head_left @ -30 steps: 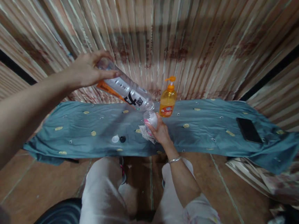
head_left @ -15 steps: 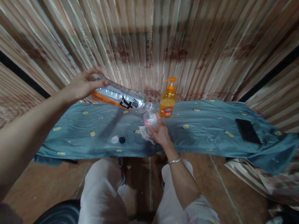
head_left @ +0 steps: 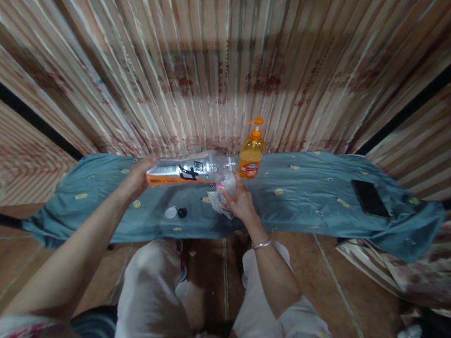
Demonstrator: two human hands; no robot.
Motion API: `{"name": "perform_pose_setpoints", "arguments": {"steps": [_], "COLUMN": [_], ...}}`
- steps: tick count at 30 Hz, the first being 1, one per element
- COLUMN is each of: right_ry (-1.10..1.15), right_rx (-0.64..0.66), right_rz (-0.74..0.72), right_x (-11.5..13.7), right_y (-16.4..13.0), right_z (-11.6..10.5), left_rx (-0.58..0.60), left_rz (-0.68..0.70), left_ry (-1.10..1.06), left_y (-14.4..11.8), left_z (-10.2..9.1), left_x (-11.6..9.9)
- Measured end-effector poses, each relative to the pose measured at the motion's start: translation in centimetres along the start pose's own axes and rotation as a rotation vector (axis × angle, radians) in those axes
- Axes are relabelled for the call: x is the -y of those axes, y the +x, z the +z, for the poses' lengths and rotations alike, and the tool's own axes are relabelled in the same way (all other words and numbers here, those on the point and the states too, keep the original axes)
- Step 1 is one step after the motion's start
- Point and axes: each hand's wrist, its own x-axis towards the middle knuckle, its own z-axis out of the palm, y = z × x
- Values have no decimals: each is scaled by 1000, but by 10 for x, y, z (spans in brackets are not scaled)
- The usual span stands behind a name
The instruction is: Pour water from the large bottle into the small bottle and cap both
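My left hand [head_left: 138, 174] is closed around the base of a large clear plastic bottle [head_left: 181, 170] with a silver and orange label. The bottle lies nearly level in the air, its uncapped mouth just above a small clear bottle [head_left: 226, 182]. Whether the two mouths touch I cannot tell. My right hand [head_left: 242, 197] grips the small bottle, which has pink on its side. Beneath it lies a crumpled white tissue [head_left: 219, 205]. A white cap [head_left: 171, 212] and a black cap [head_left: 182, 212] rest on the cloth to the left.
An orange pump bottle [head_left: 250, 158] stands just behind my right hand. A black phone [head_left: 370, 198] lies at the right on the teal cloth [head_left: 305, 197] covering the narrow table. Striped curtains [head_left: 235, 59] hang behind, with dark poles [head_left: 425, 97] at both sides.
My left hand has lowered the base of the large bottle, so it tilts less steeply and is closer to level. My right hand and the small bottle have stayed almost in place.
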Motion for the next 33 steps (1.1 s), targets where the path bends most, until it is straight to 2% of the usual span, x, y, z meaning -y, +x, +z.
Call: {"name": "perform_pose_setpoints", "arguments": {"steps": [2, 5, 11, 17, 24, 33], "right_ry": [1, 5, 25, 39, 13, 38], "right_rx": [7, 7, -13, -29, -38, -56], "right_rz": [-2, 6, 12, 37, 44, 43], "right_x": [2, 3, 5, 7, 3, -3], "right_y": [0, -1, -2, -3, -5, -6], "right_z": [-1, -2, -1, -1, 1, -2], "left_rx": [-7, 0, -118, -122, -98, -75], "left_rz": [-108, -188, -361, -384, -336, -323], "left_ry": [-27, -83, -365, -482, -605, -667], "left_y": [-11, -27, -45, -48, -45, -41], "left_z": [2, 6, 18, 23, 25, 31], "left_x": [15, 32, 56, 71, 83, 96]}}
